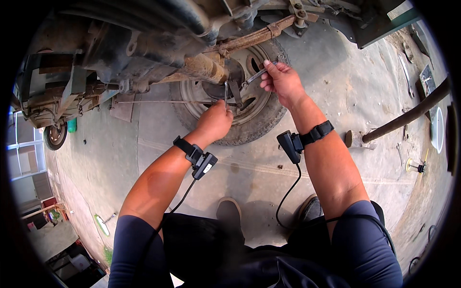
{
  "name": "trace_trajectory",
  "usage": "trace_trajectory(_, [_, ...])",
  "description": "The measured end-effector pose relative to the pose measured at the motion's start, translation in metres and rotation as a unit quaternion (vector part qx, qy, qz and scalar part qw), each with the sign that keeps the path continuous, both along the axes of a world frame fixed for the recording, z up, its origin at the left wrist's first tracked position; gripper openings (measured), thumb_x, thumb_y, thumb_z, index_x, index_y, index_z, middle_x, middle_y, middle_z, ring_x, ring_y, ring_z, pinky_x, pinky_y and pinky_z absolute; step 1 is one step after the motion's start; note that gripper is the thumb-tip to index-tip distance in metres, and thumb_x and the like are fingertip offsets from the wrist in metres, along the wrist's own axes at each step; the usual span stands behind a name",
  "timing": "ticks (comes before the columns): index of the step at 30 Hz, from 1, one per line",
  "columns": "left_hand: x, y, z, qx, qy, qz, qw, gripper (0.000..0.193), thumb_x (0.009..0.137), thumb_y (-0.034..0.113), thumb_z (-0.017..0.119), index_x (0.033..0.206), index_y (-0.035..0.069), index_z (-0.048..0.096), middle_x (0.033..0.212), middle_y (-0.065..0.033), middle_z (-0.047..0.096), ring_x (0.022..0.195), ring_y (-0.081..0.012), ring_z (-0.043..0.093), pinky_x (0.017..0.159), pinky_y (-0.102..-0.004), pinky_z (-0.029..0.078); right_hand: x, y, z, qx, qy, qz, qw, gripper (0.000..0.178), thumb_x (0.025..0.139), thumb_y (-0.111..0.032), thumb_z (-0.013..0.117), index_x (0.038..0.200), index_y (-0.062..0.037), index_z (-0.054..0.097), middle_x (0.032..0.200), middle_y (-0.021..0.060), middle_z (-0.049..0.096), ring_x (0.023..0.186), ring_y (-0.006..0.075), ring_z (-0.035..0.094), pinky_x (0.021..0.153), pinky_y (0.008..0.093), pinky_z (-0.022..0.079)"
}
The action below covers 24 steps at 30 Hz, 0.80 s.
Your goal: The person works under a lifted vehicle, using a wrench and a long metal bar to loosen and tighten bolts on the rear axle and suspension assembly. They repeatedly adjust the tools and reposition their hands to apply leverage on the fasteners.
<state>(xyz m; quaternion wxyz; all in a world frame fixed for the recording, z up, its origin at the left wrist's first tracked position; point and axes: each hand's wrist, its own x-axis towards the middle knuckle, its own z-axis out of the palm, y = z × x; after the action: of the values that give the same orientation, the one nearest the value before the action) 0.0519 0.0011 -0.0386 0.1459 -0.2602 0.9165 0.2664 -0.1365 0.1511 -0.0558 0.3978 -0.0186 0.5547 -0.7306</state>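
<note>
My left hand is closed round the lower end of a wrench, which points up beside the rusty axle end. My right hand grips a combination wrench that slants down and left, its lower end close to a small lever by the hub. Whether either wrench sits on a nut is too small to tell. Behind both hands stands a wheel with a worn tyre and a pale rim. A thin rod runs leftward from the lever area.
A rusty leaf spring and the vehicle's dark underbody hang close above my hands. At the right lie a sledgehammer, a long wrench and a white basin. Cables run from devices strapped to both wrists.
</note>
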Motion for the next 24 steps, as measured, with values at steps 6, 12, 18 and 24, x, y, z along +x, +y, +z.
trace_trajectory(6, [-0.001,0.001,0.001,-0.001,-0.009,0.003,1.0,0.033,0.097,0.026,0.05,0.111,-0.003,0.054,0.111,-0.0264,0.066,0.102,-0.044,0.064,0.089,-0.0521,0.051,0.0,-0.003,0.006,0.023,-0.035,0.017,0.999,0.034,0.103,-0.039,0.054,0.101,-0.0058,0.063,0.079,0.0046,0.065,0.06,0.0148,0.063,0.055,0.0279,0.053])
trace_trajectory(12, [0.0,0.0,0.0,0.002,0.0,0.006,1.0,0.032,0.097,0.026,0.05,0.112,-0.003,0.055,0.11,-0.0265,0.067,0.101,-0.0439,0.064,0.088,-0.0518,0.051,-0.001,-0.008,0.015,0.135,0.137,0.092,0.977,0.029,0.101,-0.032,0.051,0.1,-0.0058,0.062,0.075,0.0016,0.058,0.061,0.0132,0.059,0.058,0.0291,0.051])
trace_trajectory(18, [-0.002,0.002,0.002,-0.002,-0.003,0.003,1.0,0.033,0.096,0.025,0.05,0.112,-0.003,0.055,0.108,-0.0268,0.067,0.1,-0.0439,0.065,0.087,-0.0522,0.052,0.004,-0.025,0.007,0.098,0.161,0.094,0.978,0.022,0.097,-0.026,0.055,0.095,-0.0057,0.061,0.071,0.0006,0.057,0.059,0.0116,0.057,0.056,0.0283,0.049])
trace_trajectory(24, [-0.001,0.003,0.0,-0.003,0.009,0.02,1.0,0.03,0.093,0.022,0.05,0.111,-0.001,0.057,0.103,-0.0273,0.066,0.099,-0.0452,0.063,0.086,-0.0494,0.049,0.003,-0.032,0.0,0.144,0.245,0.089,0.954,0.03,0.093,-0.03,0.054,0.089,-0.0031,0.066,0.075,0.0104,0.065,0.067,0.0226,0.064,0.066,0.035,0.051])
